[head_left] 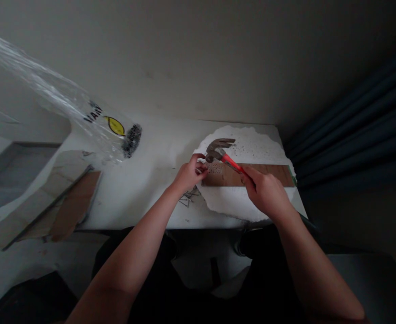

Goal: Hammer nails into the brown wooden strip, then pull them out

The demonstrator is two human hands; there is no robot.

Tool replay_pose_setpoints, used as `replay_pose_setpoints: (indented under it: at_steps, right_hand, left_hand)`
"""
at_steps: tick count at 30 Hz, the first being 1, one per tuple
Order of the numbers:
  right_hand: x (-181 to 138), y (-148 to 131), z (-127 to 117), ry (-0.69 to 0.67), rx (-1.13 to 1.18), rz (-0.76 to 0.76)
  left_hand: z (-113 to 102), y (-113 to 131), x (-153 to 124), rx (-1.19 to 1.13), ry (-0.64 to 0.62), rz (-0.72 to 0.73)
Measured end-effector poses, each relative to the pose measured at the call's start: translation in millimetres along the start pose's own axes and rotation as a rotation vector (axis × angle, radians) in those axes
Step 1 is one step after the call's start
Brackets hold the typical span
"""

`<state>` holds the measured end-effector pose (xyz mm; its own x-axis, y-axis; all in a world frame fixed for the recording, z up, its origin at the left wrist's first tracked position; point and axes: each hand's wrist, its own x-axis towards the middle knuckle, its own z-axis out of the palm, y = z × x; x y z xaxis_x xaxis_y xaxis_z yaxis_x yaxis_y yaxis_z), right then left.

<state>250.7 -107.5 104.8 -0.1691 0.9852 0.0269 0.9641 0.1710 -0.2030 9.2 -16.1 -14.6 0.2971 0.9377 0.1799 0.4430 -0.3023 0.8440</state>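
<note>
My right hand (264, 191) grips the red handle of a claw hammer (222, 152), whose metal head hangs just above the left end of a brown wooden board (252, 175). That end of the board is dotted with nail holes or nail heads. My left hand (189, 173) is pinched at the board's left edge, right under the hammer head; what it pinches is too small to name. The board lies on a ragged white foam sheet (252, 141).
Loose nails (188, 198) lie on the white table (140, 180) by my left wrist. A clear plastic bag (83, 112) with printing stands at the left. More wooden boards (59, 198) lean at the table's left end. A dark curtain (360, 126) hangs at the right.
</note>
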Motion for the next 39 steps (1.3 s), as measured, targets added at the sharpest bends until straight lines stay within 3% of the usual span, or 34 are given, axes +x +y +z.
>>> replay_pose_setpoints:
  at_steps: [12,36,39]
  right_hand:
    - [-0.9,-1.3,-1.8,-0.044,-0.016,0.006]
    - [-7.3,-7.7,-4.1,-0.031,-0.086,-0.01]
    - [-8.1,-7.3,-3.6,0.017,-0.059,-0.025]
  left_hand:
    - [-0.1,-0.8,1.6,0.041,-0.006,0.027]
    - [1.3,-1.5,2.2,0.059,-0.003,0.039]
    - [2.0,-3.5,2.4,0.035,0.003,0.051]
